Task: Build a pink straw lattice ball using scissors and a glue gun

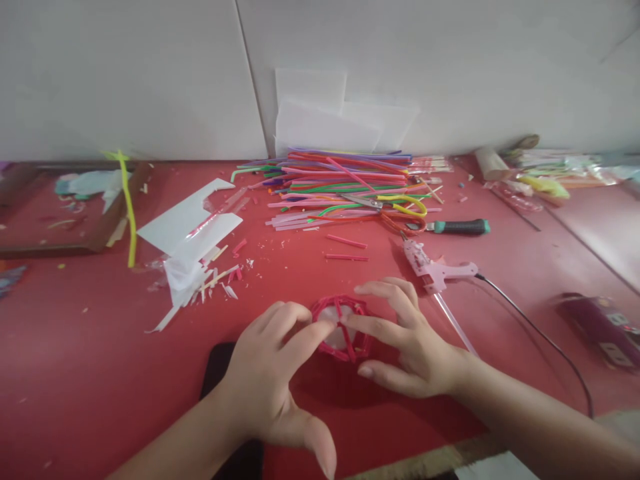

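Note:
A small round frame built from dark pink straw-like pieces lies on the red table, with a pale disc inside and a crossbar over its middle. My left hand reaches in from the left, its index fingertip on the crossbar near the centre and its thumb stretched wide. From the right, my right hand touches the same spot with its index finger, while its other fingers spread around the rim. Neither hand grips the frame. Two short pink sticks lie just behind it.
Behind are a heap of coloured straws, scissors and a utility knife. A glue gun trails its cord at right. White paper and scraps lie left. A dark phone-like slab sits under my left arm.

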Demonstrator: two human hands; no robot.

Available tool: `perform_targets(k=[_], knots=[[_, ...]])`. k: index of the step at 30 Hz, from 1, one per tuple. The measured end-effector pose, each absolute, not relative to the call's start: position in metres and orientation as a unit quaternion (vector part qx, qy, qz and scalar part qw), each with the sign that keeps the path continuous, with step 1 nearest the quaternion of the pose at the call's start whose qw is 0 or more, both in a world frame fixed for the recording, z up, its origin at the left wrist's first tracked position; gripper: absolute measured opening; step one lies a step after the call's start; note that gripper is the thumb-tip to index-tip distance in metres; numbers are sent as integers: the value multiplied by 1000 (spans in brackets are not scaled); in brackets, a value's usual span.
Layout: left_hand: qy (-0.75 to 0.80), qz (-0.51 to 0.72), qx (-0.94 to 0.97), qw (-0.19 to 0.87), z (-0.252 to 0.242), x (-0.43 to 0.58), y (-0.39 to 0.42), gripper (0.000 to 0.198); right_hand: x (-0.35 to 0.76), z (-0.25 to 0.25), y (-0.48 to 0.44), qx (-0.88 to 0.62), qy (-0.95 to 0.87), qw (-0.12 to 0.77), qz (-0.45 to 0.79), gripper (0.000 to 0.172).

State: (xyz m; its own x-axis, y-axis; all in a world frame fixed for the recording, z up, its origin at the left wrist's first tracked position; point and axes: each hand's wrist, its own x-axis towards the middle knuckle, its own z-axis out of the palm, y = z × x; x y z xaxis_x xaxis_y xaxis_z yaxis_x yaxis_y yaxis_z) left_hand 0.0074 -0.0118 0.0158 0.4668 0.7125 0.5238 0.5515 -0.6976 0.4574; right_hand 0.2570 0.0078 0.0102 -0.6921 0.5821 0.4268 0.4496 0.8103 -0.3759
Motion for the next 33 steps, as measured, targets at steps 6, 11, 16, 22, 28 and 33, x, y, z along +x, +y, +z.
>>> perform_targets(k=[6,11,16,22,28,33], knots=[[366,354,853,114,15,5,-12,96,258,9,6,-283,-902,303,118,44],[367,350,855,109,15,5,-12,96,260,10,7,-281,-896,325,113,42],[366,358,852,110,15,6,-12,95,259,11,7,-265,-905,314,111,35],[365,357,854,100,15,6,-12,94,258,12,7,-265,-907,309,108,33],[367,358,852,110,16,6,-12,93,258,12,7,-261,-910,304,110,34],[405,362,832,112,12,4,-14,104,262,11,8,-279,-895,330,114,54]])
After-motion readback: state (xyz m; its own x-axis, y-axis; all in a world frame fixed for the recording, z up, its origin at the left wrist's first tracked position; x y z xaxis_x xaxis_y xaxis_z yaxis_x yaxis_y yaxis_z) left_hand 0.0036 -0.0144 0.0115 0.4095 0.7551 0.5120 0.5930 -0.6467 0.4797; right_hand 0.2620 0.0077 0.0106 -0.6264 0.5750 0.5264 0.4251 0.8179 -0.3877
